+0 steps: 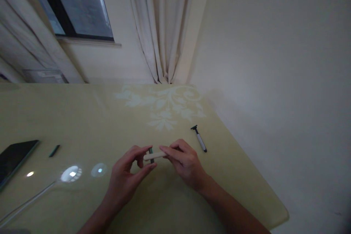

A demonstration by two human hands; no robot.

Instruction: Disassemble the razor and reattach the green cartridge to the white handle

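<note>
Both hands meet over the middle of a pale yellow table [82,117] with a white floral print. My left hand [126,177] and my right hand [183,161] pinch a small razor [153,155] between them, its cream handle lying sideways and its dark green head at the left end. The left thumb and fingers close round the head end. My right fingertips hold the handle's other end. A second razor [200,139], with a black head and light handle, lies on the table just beyond my right hand.
A dark phone or tablet [13,159] lies at the left edge, with a small dark green cap-like piece [54,150] beside it. Curtains [164,25] and a window [76,3] stand behind the table. A wall runs along the table's right edge.
</note>
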